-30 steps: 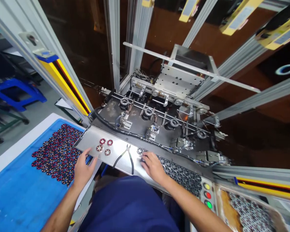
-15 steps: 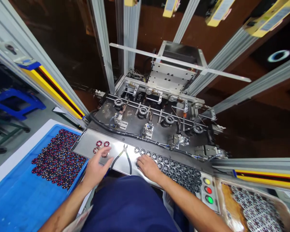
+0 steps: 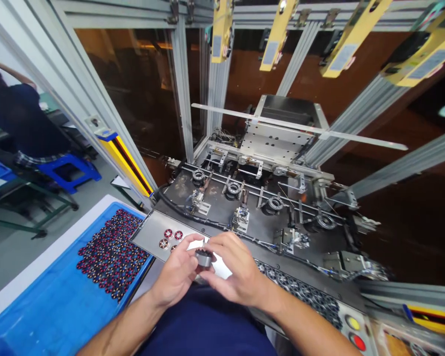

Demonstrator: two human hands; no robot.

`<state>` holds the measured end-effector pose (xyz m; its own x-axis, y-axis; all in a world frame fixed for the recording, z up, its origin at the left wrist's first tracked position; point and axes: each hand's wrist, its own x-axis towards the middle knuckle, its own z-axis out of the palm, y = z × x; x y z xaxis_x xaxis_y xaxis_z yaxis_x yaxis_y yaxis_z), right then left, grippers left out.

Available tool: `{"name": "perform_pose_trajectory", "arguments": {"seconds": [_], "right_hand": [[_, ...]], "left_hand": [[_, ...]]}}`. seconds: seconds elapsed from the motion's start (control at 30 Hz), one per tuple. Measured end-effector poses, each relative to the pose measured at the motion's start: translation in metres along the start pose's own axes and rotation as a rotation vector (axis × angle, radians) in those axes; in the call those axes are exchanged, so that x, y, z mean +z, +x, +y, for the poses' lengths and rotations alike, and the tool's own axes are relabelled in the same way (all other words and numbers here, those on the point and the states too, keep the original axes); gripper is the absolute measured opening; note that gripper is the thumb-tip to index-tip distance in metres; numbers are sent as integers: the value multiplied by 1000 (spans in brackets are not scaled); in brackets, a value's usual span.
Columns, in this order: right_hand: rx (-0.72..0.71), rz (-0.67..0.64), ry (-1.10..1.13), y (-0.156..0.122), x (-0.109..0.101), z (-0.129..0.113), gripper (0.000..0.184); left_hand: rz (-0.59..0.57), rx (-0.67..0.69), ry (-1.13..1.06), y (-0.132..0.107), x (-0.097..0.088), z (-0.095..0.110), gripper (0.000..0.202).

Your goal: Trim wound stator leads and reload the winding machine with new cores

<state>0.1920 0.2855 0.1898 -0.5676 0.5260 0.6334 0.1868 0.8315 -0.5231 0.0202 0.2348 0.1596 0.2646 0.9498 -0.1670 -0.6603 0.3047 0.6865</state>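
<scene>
A short, round metal part (image 3: 204, 258) with a dark toothed top is held up in front of my body. My left hand (image 3: 176, 274) grips its left side between thumb and fingers. Curled over the opposite side, my right hand (image 3: 239, 267) has its fingertips on it as well. Just beyond my left hand, several small red-wound round cores (image 3: 168, 234) lie on the metal tray (image 3: 152, 229). To the right of my right hand are rows of dark metal rings (image 3: 300, 287). My hands cover the middle of the tray, and the cutting pliers do not show.
A blue bin (image 3: 59, 291) with many red-wound cores stands at left. Ahead is a machine bed with ring fixtures (image 3: 233, 188) and clamps. Light curtain bars (image 3: 128, 163) flank the opening. Push buttons (image 3: 357, 341) sit at right. A seated person (image 3: 33, 118) is at far left.
Both hands have come together from opposite sides of the tray and now hold the round metal part. The camera view has tilted up and shifted left.
</scene>
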Motion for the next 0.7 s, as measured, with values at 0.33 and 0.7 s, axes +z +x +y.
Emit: {"name": "perform_pose_trajectory", "arguments": {"seconds": [0.33, 0.7], "right_hand": [[21, 127, 4, -5, -2, -1, 38], [476, -454, 838, 16, -43, 15, 19]], "left_hand": [[34, 169, 156, 4, 0, -9, 37], [-137, 86, 695, -3, -14, 15, 35]]}}
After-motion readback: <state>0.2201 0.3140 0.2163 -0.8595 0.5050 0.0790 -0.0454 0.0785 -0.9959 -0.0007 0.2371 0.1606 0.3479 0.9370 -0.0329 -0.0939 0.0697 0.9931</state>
